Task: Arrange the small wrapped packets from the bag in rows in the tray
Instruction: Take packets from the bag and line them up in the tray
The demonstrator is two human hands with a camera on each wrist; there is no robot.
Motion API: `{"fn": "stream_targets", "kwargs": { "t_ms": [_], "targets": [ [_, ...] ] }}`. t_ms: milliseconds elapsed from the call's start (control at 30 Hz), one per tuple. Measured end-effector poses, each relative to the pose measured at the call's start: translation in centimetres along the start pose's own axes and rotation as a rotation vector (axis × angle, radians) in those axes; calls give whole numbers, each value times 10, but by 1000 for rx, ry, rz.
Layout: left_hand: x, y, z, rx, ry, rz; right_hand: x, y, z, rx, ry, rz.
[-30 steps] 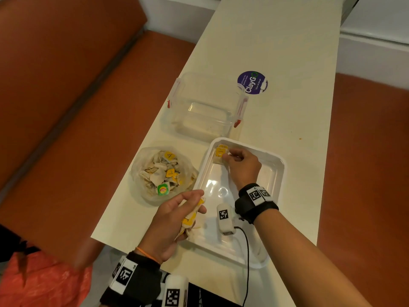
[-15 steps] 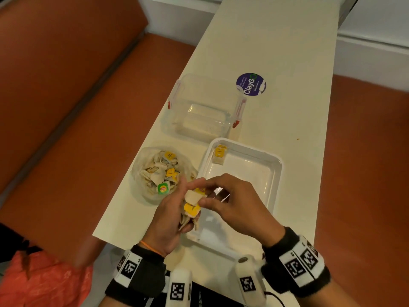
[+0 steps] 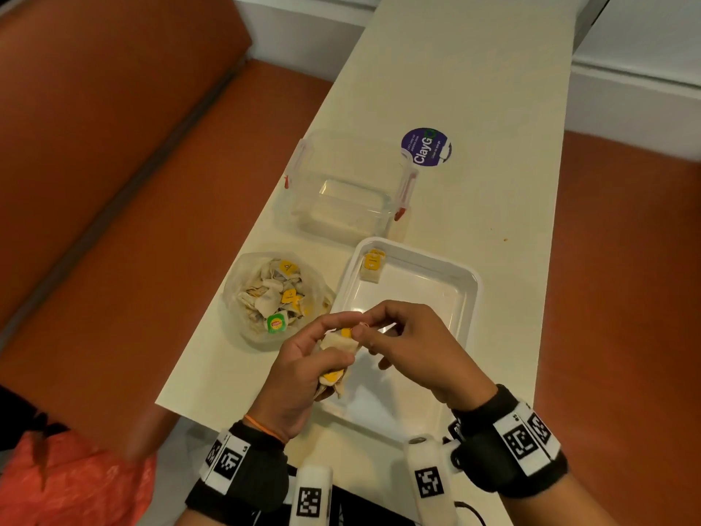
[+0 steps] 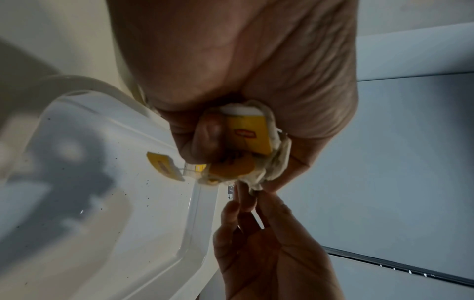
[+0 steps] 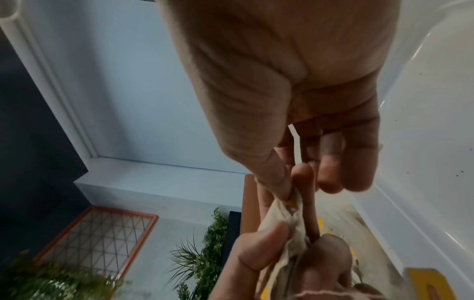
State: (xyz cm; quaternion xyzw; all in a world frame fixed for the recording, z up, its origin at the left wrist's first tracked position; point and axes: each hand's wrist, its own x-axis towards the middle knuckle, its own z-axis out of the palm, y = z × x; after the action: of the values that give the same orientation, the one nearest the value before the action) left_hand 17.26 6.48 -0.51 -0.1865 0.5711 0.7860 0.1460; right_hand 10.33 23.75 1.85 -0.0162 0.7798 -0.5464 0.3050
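Note:
My left hand [image 3: 303,368] grips a bunch of small beige packets with yellow tags [image 3: 335,358] over the near left edge of the white tray [image 3: 470,294]. In the left wrist view the bunch of packets [image 4: 250,142] fills the curled fingers. My right hand [image 3: 402,336] pinches the top packet [image 5: 287,207] of the bunch between thumb and forefinger. One packet [image 3: 373,264] lies in the tray's far left corner. The clear bag [image 3: 242,298] of packets sits left of the tray.
An empty clear plastic box [image 3: 345,195] with red clips stands beyond the tray, with a round purple sticker [image 3: 425,147] to its right. The cream table [image 3: 474,89] is narrow, with orange floor on both sides.
My right hand left the packet in the tray's far corner, came back to my left hand and now pinches the top packet of the bunch. My left hand stayed nearly still.

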Motion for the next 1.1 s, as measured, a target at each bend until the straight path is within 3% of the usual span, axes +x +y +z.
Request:
{"fn": "stream_targets", "kwargs": {
  "t_ms": [400,567,800,1100],
  "targets": [
    [4,-14,-13,-343,109,-89,2,-10,-18,208,15,-34],
    [6,-12,-9,-297,162,-155,4,-15,-29,187,-54,-51],
    [7,-15,1,-136,100,-151,15,-14,-34,83,-140,-41],
    [14,-20,7,-13,245,-154,29,15,-19,198,-31,-64]
  ]
}}
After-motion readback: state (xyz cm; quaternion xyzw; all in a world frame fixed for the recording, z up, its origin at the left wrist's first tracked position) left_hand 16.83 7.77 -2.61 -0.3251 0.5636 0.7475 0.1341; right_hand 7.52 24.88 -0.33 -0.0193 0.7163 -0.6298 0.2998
